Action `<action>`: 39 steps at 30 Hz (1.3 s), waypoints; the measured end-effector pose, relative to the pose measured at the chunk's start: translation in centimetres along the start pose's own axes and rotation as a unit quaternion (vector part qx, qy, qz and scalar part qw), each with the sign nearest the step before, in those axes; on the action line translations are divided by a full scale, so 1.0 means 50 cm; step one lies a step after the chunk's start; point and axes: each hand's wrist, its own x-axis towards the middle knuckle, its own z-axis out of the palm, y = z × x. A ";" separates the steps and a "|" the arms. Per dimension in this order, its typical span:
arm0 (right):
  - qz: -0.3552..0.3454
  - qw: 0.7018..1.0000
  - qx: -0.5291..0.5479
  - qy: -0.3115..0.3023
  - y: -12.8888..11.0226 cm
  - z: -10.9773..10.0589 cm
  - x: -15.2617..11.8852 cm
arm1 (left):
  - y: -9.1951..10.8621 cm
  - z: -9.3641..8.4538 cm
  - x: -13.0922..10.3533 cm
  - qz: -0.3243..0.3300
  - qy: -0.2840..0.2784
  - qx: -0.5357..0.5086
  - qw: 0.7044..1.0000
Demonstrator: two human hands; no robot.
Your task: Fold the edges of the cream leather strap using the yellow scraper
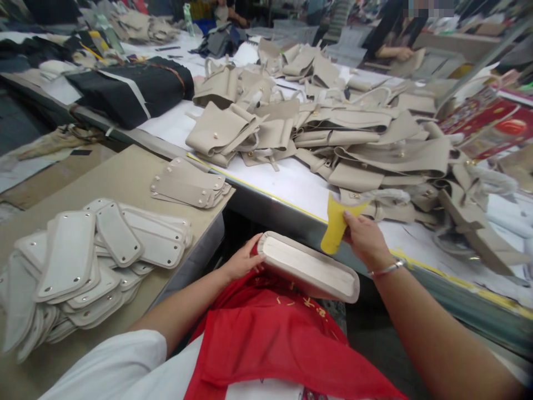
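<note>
A cream case [310, 268] is lying across a red apron [275, 344], looking stiff and light, its left end offering the surest hold; the left hand [245, 261], half closed, is gripping that end while the right hand [366, 241] is pinching a yellow scraper [334, 226] near the table [287, 189].

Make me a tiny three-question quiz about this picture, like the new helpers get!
1. What does the left hand touch?
A) a green bottle
B) the pale block
C) the studded white pieces

2. True or false: the black bundle has a pale strip across it.

3. Fill in: the right hand holds a flat tool coloured ____.

Key: 1. B; 2. true; 3. yellow
</note>
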 end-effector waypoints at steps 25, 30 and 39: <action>-0.232 0.843 -0.442 -0.199 0.134 -0.152 -0.118 | 0.026 -0.061 0.067 -0.012 -0.112 0.099 0.989; -0.248 0.818 -0.478 -0.201 0.175 -0.164 -0.151 | 0.035 -0.068 0.073 0.026 -0.132 0.176 0.975; -0.342 0.758 -0.539 -0.136 0.158 -0.123 -0.170 | 0.038 -0.045 0.066 -0.009 -0.108 0.115 0.987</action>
